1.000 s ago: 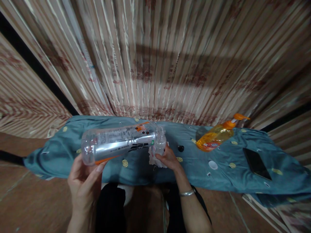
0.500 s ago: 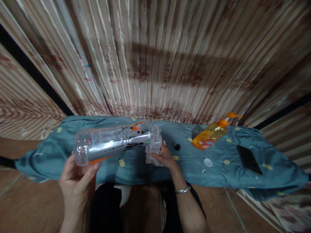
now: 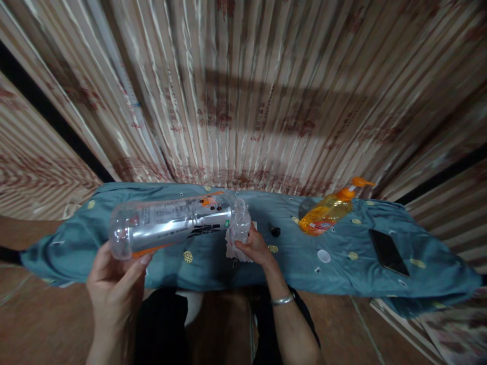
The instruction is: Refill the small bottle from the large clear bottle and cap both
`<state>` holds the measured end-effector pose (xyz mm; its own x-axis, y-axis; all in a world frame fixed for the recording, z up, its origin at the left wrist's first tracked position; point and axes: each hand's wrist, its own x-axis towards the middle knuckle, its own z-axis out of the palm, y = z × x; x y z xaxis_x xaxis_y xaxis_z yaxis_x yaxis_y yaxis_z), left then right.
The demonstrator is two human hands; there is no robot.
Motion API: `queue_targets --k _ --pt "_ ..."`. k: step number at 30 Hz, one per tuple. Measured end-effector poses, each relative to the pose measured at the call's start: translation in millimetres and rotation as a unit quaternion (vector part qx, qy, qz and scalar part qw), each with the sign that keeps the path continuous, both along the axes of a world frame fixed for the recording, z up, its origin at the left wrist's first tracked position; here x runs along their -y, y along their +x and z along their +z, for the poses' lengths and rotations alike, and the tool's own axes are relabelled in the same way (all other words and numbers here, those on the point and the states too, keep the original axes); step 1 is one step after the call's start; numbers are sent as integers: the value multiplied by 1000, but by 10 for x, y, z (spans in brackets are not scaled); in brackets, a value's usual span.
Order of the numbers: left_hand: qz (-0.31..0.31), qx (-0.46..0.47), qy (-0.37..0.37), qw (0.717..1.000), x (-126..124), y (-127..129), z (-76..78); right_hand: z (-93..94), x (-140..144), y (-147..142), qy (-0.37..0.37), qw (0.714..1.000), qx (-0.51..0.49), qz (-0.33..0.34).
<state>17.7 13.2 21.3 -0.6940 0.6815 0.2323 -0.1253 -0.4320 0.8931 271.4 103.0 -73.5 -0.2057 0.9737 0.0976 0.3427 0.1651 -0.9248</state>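
My left hand (image 3: 117, 279) is closed around the base end of a large clear plastic bottle (image 3: 171, 223) with a silver and orange label. The bottle lies nearly level, its neck pointing right. In my right hand (image 3: 256, 246) is a small clear bottle (image 3: 239, 223), held upright with its top at the large bottle's mouth. Whether liquid is passing between them I cannot tell. A white tissue (image 3: 232, 248) sits under and behind the small bottle, partly hidden by my fingers. Just right of my right hand lies a small black cap (image 3: 275, 231).
A pump bottle (image 3: 325, 215) of yellow liquid with an orange top stands to the right on the teal cloth (image 3: 213, 268). Nearby are a white round lid-like disc (image 3: 323, 255) and a black phone (image 3: 388, 252). A striped curtain (image 3: 243, 111) hangs behind.
The view has shifted slightly, so everything sits a little further left. Both hands keep their hold on the two bottles, with the large bottle's mouth still at the small one.
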Motion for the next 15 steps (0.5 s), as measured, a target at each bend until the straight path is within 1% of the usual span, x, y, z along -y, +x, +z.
queue_targets --k 4,10,15 --pt "-6 -2 2 1000 -11 -9 -5 -9 -4 -1 12 1000 3 -4" --pt "-2 -8 10 1000 -41 -43 -43 -17 -6 -6 6 1000 -13 -4" --pt "-5 -25 19 999 -26 -4 10 18 0 -9 -6 1000 -6 -7"
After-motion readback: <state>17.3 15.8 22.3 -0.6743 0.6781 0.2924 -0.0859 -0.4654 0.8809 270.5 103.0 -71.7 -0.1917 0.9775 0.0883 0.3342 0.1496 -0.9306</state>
